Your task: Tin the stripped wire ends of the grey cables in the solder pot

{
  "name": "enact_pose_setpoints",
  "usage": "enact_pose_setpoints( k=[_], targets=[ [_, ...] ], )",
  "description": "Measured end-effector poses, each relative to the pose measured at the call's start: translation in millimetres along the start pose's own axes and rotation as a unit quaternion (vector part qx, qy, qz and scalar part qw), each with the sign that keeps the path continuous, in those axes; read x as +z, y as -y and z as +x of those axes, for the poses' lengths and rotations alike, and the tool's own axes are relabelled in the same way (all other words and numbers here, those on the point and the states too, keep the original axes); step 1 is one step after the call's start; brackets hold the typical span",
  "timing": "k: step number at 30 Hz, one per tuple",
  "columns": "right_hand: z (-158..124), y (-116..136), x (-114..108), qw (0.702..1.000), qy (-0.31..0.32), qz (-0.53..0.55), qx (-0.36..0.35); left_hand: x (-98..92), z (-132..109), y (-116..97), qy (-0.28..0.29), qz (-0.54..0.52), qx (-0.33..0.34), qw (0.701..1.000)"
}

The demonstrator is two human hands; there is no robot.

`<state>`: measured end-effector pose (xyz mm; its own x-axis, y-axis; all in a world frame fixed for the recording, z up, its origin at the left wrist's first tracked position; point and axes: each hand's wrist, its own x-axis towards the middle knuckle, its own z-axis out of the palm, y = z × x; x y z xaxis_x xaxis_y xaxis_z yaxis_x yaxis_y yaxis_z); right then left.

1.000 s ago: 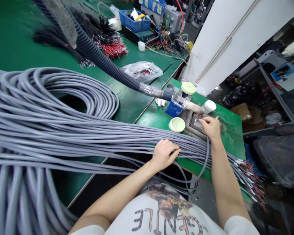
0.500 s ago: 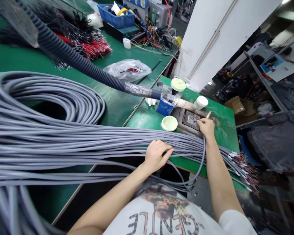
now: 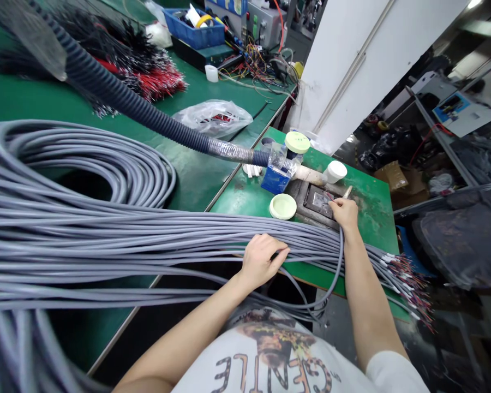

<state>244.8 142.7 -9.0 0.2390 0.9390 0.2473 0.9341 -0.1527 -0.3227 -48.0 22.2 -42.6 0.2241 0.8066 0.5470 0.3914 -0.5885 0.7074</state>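
A thick bundle of grey cables (image 3: 106,240) runs across the green bench from the left and ends in stripped coloured wire tips (image 3: 405,284) at the right. My left hand (image 3: 262,259) rests on the bundle with its fingers curled over the cables. My right hand (image 3: 343,212) pinches the end of one grey cable (image 3: 339,262) and holds its wire tips over a small dark square pot (image 3: 317,199) set in a metal tray. That cable loops down below the bench edge.
A dark corrugated hose (image 3: 147,112) reaches to a blue block (image 3: 275,179) beside the pot. Pale green lids (image 3: 283,206) and a white cup (image 3: 336,170) stand near it. Black and red wire bunches (image 3: 147,71), a plastic bag (image 3: 215,115) and a blue bin (image 3: 196,30) lie further back.
The view shifted slightly between one second ago and now. Both hands keep their places; the right hand stays at the pot with the cable end.
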Motion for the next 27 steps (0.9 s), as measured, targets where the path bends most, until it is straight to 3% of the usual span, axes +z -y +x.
enact_pose_setpoints(
  k=[3,7,13,18,27],
  targets=[
    [-8,17,-14,0.999,0.004,0.043,-0.027,0.6,0,0,-0.002,-0.003,0.0,1.0],
    [-21,59,-25,0.981,0.037,0.156,-0.106,1.6,0,1,-0.002,0.001,0.0,1.0],
    [-26,110,-3,0.967,0.101,0.14,-0.186,1.4,0,1,0.0,0.012,0.002,1.0],
    [-24,122,14,0.968,0.126,0.062,-0.209,0.9,1,0,0.004,0.017,0.004,1.0],
    [-24,131,21,0.967,0.129,0.011,-0.22,1.1,1,0,0.002,0.015,0.005,1.0]
  ],
)
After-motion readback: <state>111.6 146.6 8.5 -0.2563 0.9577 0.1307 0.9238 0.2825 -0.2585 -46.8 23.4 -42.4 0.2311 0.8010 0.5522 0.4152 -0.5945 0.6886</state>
